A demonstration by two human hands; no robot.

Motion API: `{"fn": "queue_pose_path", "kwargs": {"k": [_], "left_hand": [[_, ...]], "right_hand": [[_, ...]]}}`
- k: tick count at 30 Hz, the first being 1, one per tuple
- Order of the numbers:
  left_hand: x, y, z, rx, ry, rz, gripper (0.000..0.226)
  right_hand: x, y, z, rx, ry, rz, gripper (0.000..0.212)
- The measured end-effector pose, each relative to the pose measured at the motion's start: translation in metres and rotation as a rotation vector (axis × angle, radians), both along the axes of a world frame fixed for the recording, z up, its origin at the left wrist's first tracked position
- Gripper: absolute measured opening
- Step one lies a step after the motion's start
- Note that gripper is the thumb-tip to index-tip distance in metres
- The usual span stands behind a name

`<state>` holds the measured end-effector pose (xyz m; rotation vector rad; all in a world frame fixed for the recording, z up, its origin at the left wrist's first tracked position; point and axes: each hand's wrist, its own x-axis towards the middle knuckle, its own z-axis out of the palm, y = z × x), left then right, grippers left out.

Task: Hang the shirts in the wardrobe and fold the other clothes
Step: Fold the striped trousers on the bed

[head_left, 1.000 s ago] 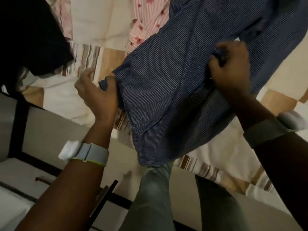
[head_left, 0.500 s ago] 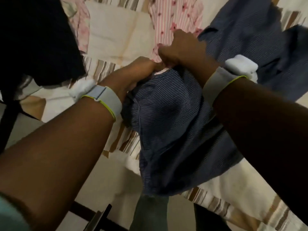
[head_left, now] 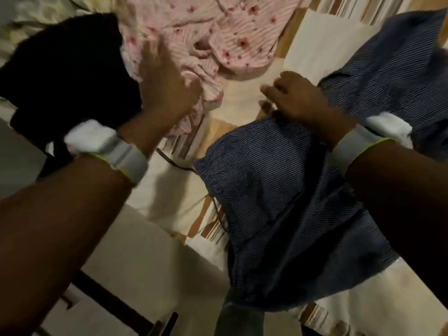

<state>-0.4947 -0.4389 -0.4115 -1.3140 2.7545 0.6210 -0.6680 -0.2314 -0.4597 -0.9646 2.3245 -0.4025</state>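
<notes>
A dark blue pinstriped shirt (head_left: 278, 195) lies doubled over on the bed, its lower part hanging off the near edge. My right hand (head_left: 298, 98) hovers at the shirt's far edge with fingers loosely curled, and nothing shows between them. My left hand (head_left: 162, 81), blurred, stretches out with spread fingers onto a crumpled pink flowered garment (head_left: 218, 37) at the far middle of the bed. A black garment (head_left: 68, 69) lies at the left beside my left wrist.
The bed carries a cream sheet with brown stripes (head_left: 174, 190). A thin dark cord (head_left: 177, 164) lies on it between my arms. Below the bed edge are my grey trouser legs (head_left: 240, 318) and pale floor with a dark frame (head_left: 116, 301).
Both hands had been gripping the blue shirt's edge together. The left hand has let go and moved left onto the pink garment; the right hand has loosened, and the shirt lies on the bed.
</notes>
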Motion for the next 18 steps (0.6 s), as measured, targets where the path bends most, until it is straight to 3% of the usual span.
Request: {"fn": "queue_pose_path", "kwargs": {"k": [2,4,7,9,11,14,16,18], "left_hand": [[0.001,0.061,-0.020,0.134,0.072,-0.248,0.083],[0.010,0.115,-0.044,0.172,-0.044,-0.409,0.078],[0.017,0.147,-0.063,0.084,-0.163,-0.367,0.081],[0.016,0.150,-0.064,0.125,-0.146,-0.285,0.080],[0.010,0.147,-0.060,0.200,-0.133,-0.225,0.083],[-0.016,0.160,-0.050,0.273,-0.115,-0.216,0.091],[-0.045,0.171,-0.042,0.394,-0.025,-0.206,0.086],[-0.081,0.185,-0.038,0.566,0.033,-0.189,0.069]], "right_hand": [[-0.003,0.031,-0.009,0.017,0.122,0.105,0.065],[-0.016,0.057,-0.012,0.065,0.247,0.193,0.071],[-0.046,0.098,-0.004,0.141,0.383,0.209,0.085],[-0.071,0.137,0.003,0.095,0.495,0.037,0.089],[-0.089,0.178,0.007,0.048,0.491,-0.320,0.099],[-0.105,0.228,0.017,0.104,0.143,-0.958,0.143],[-0.101,0.235,0.017,0.172,0.026,-1.039,0.151],[-0.096,0.223,0.015,0.125,-0.034,-1.001,0.143]]}}
